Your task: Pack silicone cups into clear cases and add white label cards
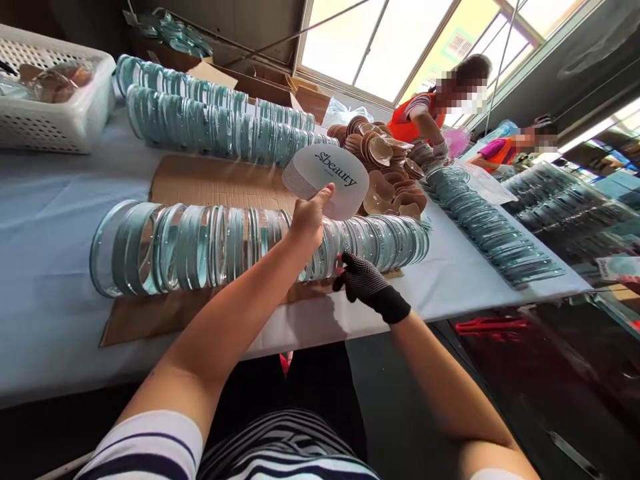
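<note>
My bare left hand (309, 219) grips a thick stack of white oval cards (320, 175), thumb pressed on the top one, which is printed "Sbeauty". The stack is held above a long row of clear round plastic cases (200, 243) standing on edge against one another. My right hand (367, 283) wears a black dotted glove with bare fingertips. It is at the near side of the row, fingers apart and slightly bent, with nothing visible in them. Whether its fingertips touch the cases I cannot tell. Printed lettering shows inside some cases near that hand.
Flattened cardboard (200, 180) lies under the row. Behind are more case rows (200, 123), a heap of brown shell-shaped pieces (387, 167) and a white basket (95, 100). Another row (493, 227) runs along the right. Two co-workers in orange vests (405, 123) work beyond.
</note>
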The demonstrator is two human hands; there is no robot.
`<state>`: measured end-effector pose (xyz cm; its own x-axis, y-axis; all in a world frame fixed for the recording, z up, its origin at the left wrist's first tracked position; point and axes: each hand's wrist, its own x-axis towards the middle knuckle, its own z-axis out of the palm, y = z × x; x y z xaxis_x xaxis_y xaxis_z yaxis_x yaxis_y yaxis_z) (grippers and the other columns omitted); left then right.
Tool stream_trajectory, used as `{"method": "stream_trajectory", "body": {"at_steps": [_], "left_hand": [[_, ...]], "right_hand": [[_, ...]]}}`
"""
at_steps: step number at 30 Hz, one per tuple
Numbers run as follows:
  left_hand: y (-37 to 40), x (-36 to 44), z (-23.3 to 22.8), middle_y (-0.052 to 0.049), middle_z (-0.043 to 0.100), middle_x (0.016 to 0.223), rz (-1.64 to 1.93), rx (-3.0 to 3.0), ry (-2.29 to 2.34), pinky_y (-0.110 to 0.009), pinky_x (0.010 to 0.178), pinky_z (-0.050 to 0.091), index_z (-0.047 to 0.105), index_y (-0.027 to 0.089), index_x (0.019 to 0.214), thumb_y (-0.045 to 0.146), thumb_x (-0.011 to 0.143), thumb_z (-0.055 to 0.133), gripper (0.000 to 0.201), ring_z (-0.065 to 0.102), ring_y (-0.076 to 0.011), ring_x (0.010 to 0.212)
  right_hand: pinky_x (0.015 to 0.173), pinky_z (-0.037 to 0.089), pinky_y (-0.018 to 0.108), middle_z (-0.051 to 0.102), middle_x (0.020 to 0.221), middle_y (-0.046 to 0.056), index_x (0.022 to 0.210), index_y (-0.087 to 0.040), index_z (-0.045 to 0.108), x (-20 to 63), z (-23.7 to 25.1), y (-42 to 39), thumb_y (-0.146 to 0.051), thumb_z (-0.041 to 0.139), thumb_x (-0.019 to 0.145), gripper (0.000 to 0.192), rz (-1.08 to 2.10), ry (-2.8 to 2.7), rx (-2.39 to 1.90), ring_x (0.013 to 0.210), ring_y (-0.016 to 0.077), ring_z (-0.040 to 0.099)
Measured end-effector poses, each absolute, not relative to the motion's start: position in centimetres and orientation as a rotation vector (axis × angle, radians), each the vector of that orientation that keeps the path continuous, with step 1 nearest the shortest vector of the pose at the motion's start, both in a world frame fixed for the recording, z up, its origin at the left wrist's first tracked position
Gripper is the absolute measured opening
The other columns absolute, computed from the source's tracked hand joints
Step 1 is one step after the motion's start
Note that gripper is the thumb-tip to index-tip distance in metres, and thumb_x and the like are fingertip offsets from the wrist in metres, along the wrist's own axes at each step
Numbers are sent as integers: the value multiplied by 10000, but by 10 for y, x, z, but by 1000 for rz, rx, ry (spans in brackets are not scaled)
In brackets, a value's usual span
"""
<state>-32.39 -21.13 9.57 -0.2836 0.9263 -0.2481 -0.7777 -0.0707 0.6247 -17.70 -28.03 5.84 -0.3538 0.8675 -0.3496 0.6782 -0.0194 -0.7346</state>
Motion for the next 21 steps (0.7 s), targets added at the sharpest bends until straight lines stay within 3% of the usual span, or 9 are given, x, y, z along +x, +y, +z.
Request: {"method": "stream_trajectory", "body": {"at_steps": [4, 7, 10, 12, 14, 17, 19, 21], "left_hand": [[-213, -320, 93, -50, 756, 1002, 1716, 314, 811, -407, 1086, 417, 719, 181, 1039, 102, 778, 698, 273, 630, -221, 1167], [-212, -317, 91, -47, 757, 984, 1748, 354, 842, -399, 1093, 408, 733, 184, 992, 113, 759, 716, 244, 634, -215, 1151], [-211, -315, 90, -57, 757, 970, 1748, 424, 880, -405, 1093, 408, 742, 173, 915, 124, 736, 736, 185, 633, -227, 1148], [-213, -312, 89, -63, 757, 961, 1750, 479, 903, -411, 1082, 421, 741, 163, 878, 149, 706, 767, 175, 637, -245, 1138], [-219, -310, 89, -58, 757, 952, 1761, 535, 902, -407, 1066, 438, 738, 165, 879, 188, 678, 797, 210, 645, -252, 1122], [-233, -311, 89, -42, 759, 948, 1775, 607, 884, -387, 1045, 460, 735, 188, 899, 229, 668, 808, 246, 653, -245, 1112], [-242, -314, 89, -40, 760, 938, 1769, 620, 908, -385, 1032, 472, 736, 197, 888, 226, 667, 806, 234, 658, -250, 1105], [-248, -317, 91, -49, 760, 928, 1727, 608, 934, -394, 1030, 475, 739, 194, 868, 221, 665, 809, 217, 658, -265, 1109]], "right_hand": [[372, 314, 212, 543, 580, -64, 1153, -210, 475, -169, 59, -283, -504, 413, 890, 400, 1924, -1527, -1204, 359, 97, 390], [356, 329, 211, 496, 483, -71, 1079, -170, 546, -161, 65, -279, -523, 529, 856, 418, 1984, -1619, -1266, 352, 110, 427], [442, 446, 232, 644, 633, 18, 1010, -152, 626, -152, 82, -255, -524, 561, 844, 413, 1350, -1891, -1484, 496, 136, 573], [630, 543, 275, 718, 901, 79, 1103, -167, 626, -150, 98, -232, -499, 489, 890, 417, 785, -1869, -1442, 744, 165, 675], [862, 542, 342, 677, 1185, 128, 1267, -168, 555, -154, 112, -214, -447, 440, 919, 460, 437, -1850, -1388, 1046, 195, 660], [1045, 451, 413, 556, 1387, 169, 1382, -145, 470, -172, 123, -213, -374, 480, 887, 545, 210, -1932, -1389, 1294, 239, 519], [1072, 430, 437, 518, 1426, 165, 1400, -152, 455, -188, 122, -224, -336, 479, 870, 561, 140, -1934, -1367, 1337, 254, 470], [1046, 454, 434, 550, 1378, 174, 1366, -137, 482, -202, 119, -233, -307, 458, 856, 538, 149, -1875, -1344, 1287, 260, 511]]}}
